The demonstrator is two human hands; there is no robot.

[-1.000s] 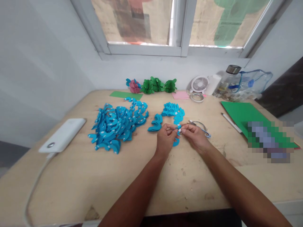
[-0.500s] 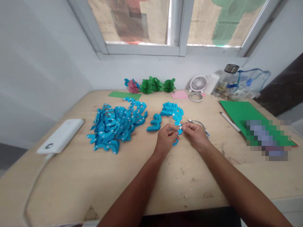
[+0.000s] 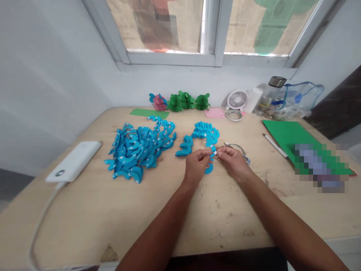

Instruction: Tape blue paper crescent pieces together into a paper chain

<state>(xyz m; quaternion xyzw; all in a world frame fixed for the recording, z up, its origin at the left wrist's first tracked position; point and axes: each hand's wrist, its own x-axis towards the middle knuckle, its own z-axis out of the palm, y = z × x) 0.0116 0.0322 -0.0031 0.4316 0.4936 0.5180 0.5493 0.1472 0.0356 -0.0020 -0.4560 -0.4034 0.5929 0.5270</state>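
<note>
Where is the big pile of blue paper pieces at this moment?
In the head view, the pile lies on the table, left of the person's left hand, between the corded white device and the small blue paper cluster.

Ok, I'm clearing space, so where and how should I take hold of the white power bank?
Probably come from above with the left hand, the nearer one, and pinch the power bank across its middle by the long edges. It lies flat, both those edges look free, and the cable leaves its near end.
</note>
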